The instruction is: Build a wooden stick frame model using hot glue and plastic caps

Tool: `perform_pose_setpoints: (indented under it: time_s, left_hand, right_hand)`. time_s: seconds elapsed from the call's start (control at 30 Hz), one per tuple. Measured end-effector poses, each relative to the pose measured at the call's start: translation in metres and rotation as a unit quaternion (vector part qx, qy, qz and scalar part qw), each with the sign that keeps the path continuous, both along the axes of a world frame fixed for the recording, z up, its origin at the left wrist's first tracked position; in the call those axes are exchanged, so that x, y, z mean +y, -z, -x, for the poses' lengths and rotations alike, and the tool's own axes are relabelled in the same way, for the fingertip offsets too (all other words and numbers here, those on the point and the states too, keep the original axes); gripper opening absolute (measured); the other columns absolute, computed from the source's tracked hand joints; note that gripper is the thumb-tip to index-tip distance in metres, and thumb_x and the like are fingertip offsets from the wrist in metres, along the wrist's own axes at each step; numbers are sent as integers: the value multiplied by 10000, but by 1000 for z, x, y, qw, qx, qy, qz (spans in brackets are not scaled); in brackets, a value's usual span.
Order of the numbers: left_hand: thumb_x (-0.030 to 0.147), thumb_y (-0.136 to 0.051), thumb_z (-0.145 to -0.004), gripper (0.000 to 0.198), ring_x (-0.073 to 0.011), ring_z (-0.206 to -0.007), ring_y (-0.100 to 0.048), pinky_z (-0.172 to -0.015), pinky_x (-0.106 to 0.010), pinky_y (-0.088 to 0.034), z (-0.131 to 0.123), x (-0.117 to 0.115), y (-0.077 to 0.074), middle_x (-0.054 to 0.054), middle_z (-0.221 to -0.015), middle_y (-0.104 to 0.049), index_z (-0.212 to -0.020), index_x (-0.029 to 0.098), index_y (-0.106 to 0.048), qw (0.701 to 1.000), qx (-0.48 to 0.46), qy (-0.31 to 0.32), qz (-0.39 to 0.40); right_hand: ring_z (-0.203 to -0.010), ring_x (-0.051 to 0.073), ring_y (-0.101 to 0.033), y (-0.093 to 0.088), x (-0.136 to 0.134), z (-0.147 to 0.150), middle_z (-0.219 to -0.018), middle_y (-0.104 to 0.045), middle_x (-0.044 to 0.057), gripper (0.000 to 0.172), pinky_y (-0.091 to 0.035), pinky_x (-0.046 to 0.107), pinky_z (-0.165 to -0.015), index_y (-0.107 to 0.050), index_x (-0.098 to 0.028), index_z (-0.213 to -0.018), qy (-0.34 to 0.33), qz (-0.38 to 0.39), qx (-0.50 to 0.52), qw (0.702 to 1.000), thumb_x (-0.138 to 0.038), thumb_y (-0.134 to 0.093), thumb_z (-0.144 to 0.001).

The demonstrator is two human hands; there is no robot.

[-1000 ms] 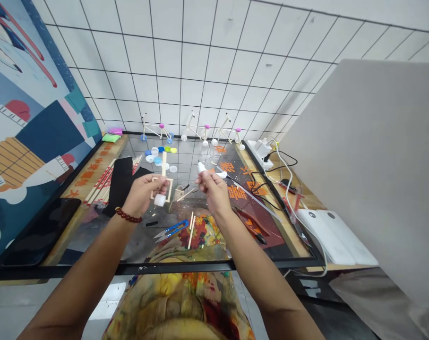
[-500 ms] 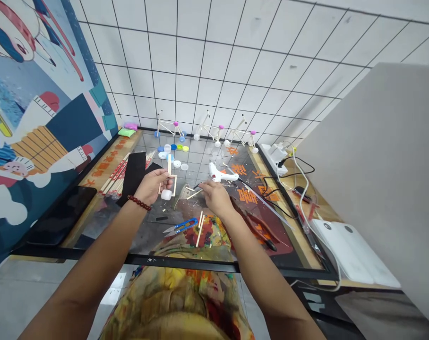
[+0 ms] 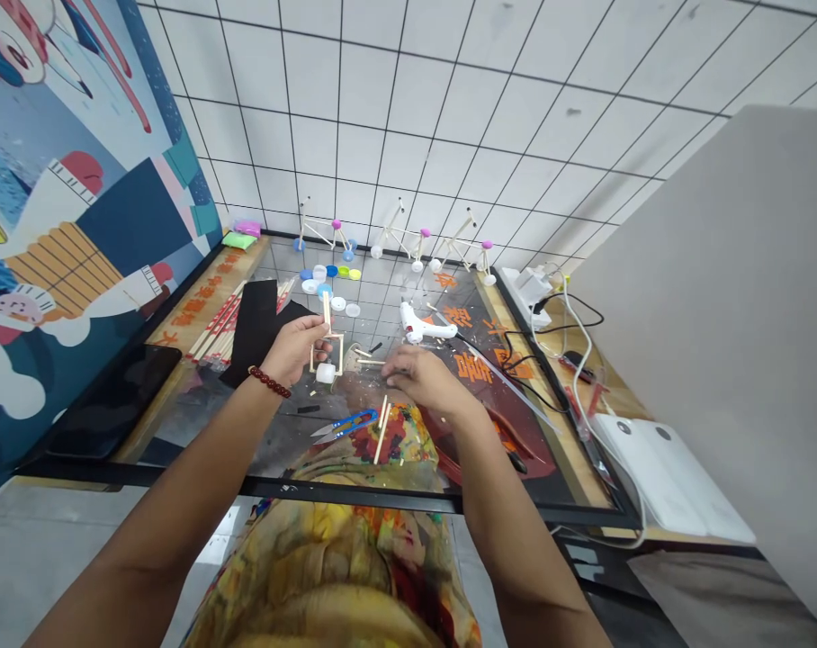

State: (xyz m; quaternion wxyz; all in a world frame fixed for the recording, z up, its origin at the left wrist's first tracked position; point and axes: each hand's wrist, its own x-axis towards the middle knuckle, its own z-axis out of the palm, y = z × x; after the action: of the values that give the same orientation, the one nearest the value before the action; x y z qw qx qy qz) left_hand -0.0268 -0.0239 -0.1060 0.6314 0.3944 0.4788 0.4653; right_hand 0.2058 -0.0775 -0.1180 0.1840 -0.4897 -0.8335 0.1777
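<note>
My left hand (image 3: 300, 349) is closed on a small frame of pale wooden sticks (image 3: 342, 355). One stick points upward past the fingertips, and a white bottle cap (image 3: 326, 373) is at the frame's lower end. My right hand (image 3: 418, 376) is low over the table with its fingers curled together. A short wooden stick (image 3: 371, 362) runs into its fingertips and appears pinched there. Just beyond those fingers lies a small black piece (image 3: 376, 346). The white glue gun (image 3: 426, 326) rests behind my right hand.
Blue thread snips (image 3: 346, 425) and loose sticks (image 3: 382, 432) lie near the front edge. Several bottle caps (image 3: 338, 304) are behind my left hand, and stick models (image 3: 395, 236) stand along the wall. Black sheets (image 3: 252, 328), bundled chopsticks (image 3: 212, 328) and a phone (image 3: 115, 400) are left; pliers lie right.
My right hand has shifted slightly right, its fingers more curled, and the stick at its fingertips now lies level. The black piece lies apart from the fingers. My left hand still holds the frame.
</note>
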Motion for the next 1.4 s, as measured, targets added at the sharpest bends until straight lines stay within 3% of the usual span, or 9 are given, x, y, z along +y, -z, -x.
perform_pose_setpoints:
  time_s: [0.1, 0.3, 0.4, 0.5, 0.57, 0.77, 0.97, 1.23, 1.4]
  left_hand:
    - [147, -690, -671, 164, -103, -538, -592, -494, -196, -472, -1, -1, -1, -59, -671, -657, -826, 106, -654, 1000, 0, 5, 0]
    - [209, -728, -647, 163, -125, -591, -635, -510, -213, -477, -2, -9, -8, -90, -788, -689, -730, 110, -628, 997, -18, 64, -25]
    - [246, -748, -653, 204, -127, -576, -633, -502, -212, -468, -6, -15, -10, -71, -747, -686, -765, 123, -629, 995, -20, 96, -31]
    - [312, -774, -659, 275, -134, -571, -634, -513, -228, -471, -12, -23, -11, -46, -710, -678, -831, 138, -648, 992, -15, 121, -44]
    - [354, -779, -668, 286, -132, -601, -637, -550, -233, -479, -15, -27, -11, -42, -712, -679, -812, 132, -671, 989, 2, 129, -66]
    - [374, -768, -686, 251, -136, -670, -633, -626, -238, -476, -17, -30, -9, -50, -702, -699, -697, 134, -693, 982, 30, 132, -131]
    - [297, -797, -648, 319, -178, -700, -677, -650, -269, -489, -16, -29, -10, -58, -726, -722, -924, 154, -722, 983, -43, 110, -138]
    - [388, -714, -745, 243, -162, -666, -650, -656, -271, -494, -16, -31, -13, -48, -706, -722, -831, 165, -760, 976, -9, 60, -208]
    - [360, -748, -712, 208, -156, -692, -651, -707, -282, -515, -16, -32, -13, -45, -745, -728, -792, 168, -767, 973, -44, 35, -222]
  right_hand:
    - [-776, 138, -604, -1, -5, -2, -833, -660, 20, 231, -438, 235, -741, -732, -199, -848, -81, 64, 27, 994, -40, -585, -766]
    - [-736, 138, -580, -3, -9, -3, -760, -636, 20, 222, -430, 233, -708, -694, -177, -733, -59, 80, 26, 995, -16, -541, -733]
    - [-703, 139, -572, -15, -9, -2, -763, -659, 18, 122, -436, 251, -681, -681, -176, -807, 5, 39, 162, 986, -147, -563, -813]
    - [-658, 131, -543, -29, -4, 5, -739, -648, 9, 136, -434, 256, -641, -682, -177, -849, 108, -54, 305, 945, -280, -595, -837]
    - [-638, 121, -532, -36, 2, 13, -742, -647, 6, 145, -433, 252, -626, -691, -178, -853, 149, -99, 332, 926, -296, -613, -824]
    - [-628, 113, -561, -45, 12, 35, -730, -664, 7, 119, -454, 242, -622, -691, -170, -823, 136, -120, 299, 937, -256, -613, -799]
    - [-662, 123, -576, -52, 10, 40, -749, -665, 14, 111, -480, 261, -663, -684, -179, -816, 111, -152, 248, 950, -237, -590, -811]
    - [-673, 127, -593, -61, 4, 45, -760, -669, 14, 100, -491, 267, -679, -690, -191, -834, 73, -170, 222, 957, -204, -594, -808]
    - [-687, 128, -594, -65, -1, 52, -764, -678, 15, 111, -488, 267, -680, -694, -193, -822, 47, -192, 208, 958, -183, -584, -815]
